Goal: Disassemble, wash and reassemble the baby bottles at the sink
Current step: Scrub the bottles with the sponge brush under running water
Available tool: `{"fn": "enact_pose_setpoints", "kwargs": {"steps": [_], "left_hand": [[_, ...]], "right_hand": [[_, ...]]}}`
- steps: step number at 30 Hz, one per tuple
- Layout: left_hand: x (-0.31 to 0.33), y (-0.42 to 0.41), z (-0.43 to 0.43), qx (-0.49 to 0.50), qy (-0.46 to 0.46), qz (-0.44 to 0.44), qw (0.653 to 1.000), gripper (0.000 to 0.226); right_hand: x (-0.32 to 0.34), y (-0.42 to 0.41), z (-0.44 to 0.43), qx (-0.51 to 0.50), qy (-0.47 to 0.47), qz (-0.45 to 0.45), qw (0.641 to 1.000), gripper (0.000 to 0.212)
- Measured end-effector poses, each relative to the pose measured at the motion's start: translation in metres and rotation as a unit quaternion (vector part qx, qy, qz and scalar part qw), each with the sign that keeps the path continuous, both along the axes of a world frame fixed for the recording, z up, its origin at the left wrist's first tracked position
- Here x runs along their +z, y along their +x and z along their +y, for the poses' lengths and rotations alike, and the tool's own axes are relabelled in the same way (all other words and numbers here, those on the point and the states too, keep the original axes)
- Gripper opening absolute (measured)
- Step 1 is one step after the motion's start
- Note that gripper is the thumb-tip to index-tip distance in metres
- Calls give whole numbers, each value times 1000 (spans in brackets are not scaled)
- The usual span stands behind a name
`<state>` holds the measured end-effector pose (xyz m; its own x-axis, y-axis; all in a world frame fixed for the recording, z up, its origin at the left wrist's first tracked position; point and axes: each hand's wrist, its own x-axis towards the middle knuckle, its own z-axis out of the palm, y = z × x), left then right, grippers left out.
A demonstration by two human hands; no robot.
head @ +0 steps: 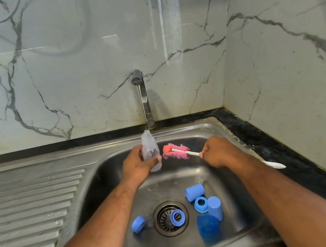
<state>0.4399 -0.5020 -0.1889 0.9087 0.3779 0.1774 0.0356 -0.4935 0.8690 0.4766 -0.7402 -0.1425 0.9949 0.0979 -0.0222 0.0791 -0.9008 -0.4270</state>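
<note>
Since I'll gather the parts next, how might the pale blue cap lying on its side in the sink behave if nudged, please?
The pale blue cap lies on its round side, so it would probably roll. It is hollow, so likely light. The sink looks wet, so perhaps slippery.

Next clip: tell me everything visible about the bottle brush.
The bottle brush has a frayed pink sponge head on a thin white plastic-looking handle. The right hand grips the handle mid-length; its far end pokes out past the forearm. It lies roughly level over the sink basin, head pointing at the clear bottle in the left hand, close beside it, not inside.
</note>
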Motion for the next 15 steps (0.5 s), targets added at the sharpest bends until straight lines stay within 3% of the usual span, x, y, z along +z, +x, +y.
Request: {"fn": "enact_pose_setpoints", "kwargs": {"steps": [8,11,15], "left_hand": [[-3,-1,-2,-19,-8,5,1000,60],[2,-1,-5,-3,-37,-39,999,62],[2,-3,-3,-87,-79,0,993,60]], "right_hand": [[0,-1,2,2,1,-5,1000,19],[0,-2,2,3,3,-4,1000,19],[3,-3,2,7,14,-7,1000,19]]}}
